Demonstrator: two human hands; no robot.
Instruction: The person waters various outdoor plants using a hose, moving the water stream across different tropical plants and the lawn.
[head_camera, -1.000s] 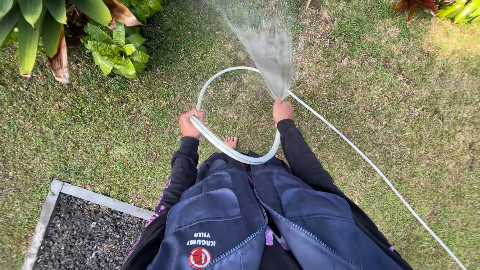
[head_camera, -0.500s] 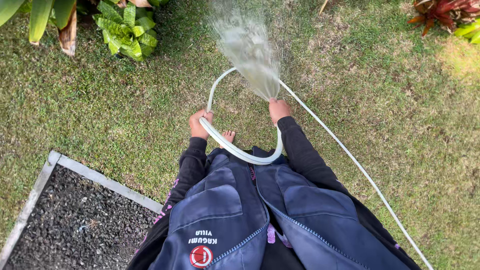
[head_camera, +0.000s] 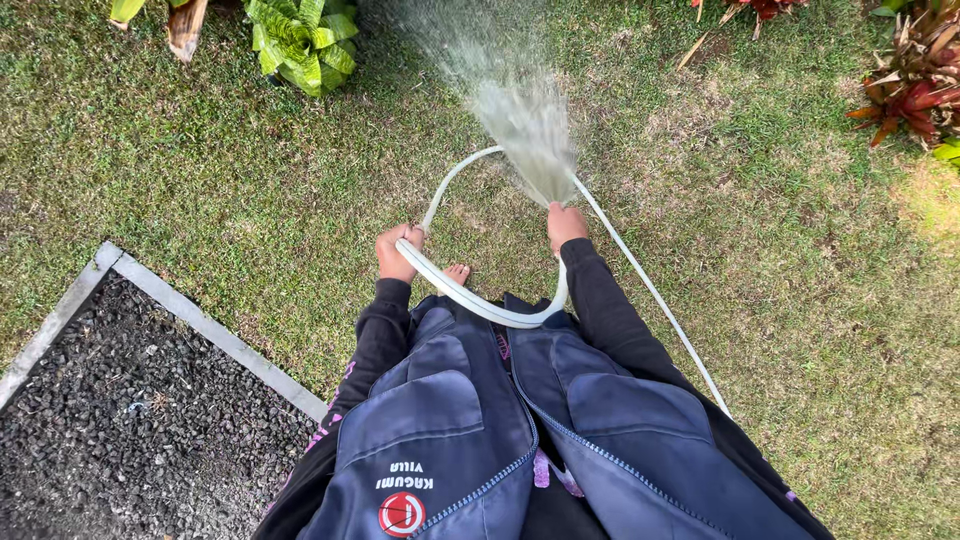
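Watering the lawn (head_camera: 250, 190), right hand (head_camera: 566, 224) clenching the white hose (head_camera: 480, 304) end and spraying forward, left hand (head_camera: 396, 253) gripping its loop, next likely needing a steady sweep.

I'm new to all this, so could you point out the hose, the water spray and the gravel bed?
hose (head_camera: 470, 296): head view, on the loop between the hands.
water spray (head_camera: 530, 125): head view, middle of the fan.
gravel bed (head_camera: 120, 420): head view, on the dark stones.
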